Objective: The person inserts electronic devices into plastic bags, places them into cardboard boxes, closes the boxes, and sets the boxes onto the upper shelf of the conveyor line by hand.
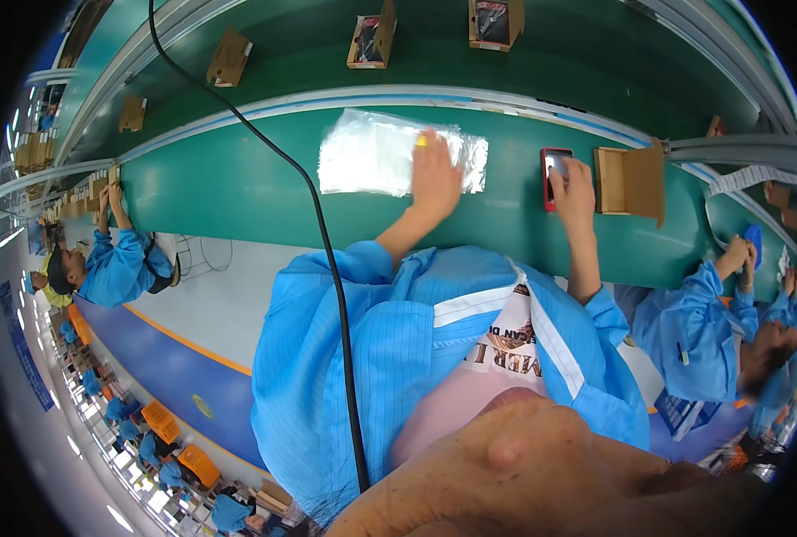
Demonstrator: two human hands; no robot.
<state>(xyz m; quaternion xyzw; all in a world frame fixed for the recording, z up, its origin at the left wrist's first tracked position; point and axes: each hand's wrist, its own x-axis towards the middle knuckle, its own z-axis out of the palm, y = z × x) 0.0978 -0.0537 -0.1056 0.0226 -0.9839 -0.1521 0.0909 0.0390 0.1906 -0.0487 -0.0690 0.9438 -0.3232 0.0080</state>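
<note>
- your left hand point(434, 174) lies flat, fingers spread, pressing on a stack of clear plastic bags point(376, 152); a yellow finger cot point(422, 140) shows on one fingertip
- the bags lie on the green workbench point(237, 188), near its far edge, close to the middle
- your right hand point(576, 192) grips a red-cased phone point(552, 175) by its side, screen up; it rests on the bench surface toward the far edge
- an open cardboard box point(629, 182) sits just beside the phone, toward the bench's right end
- more small boxes point(372, 40) ride the conveyor belt point(309, 54) beyond the far edge; blue-coated co-workers point(117, 264) stand at both ends
</note>
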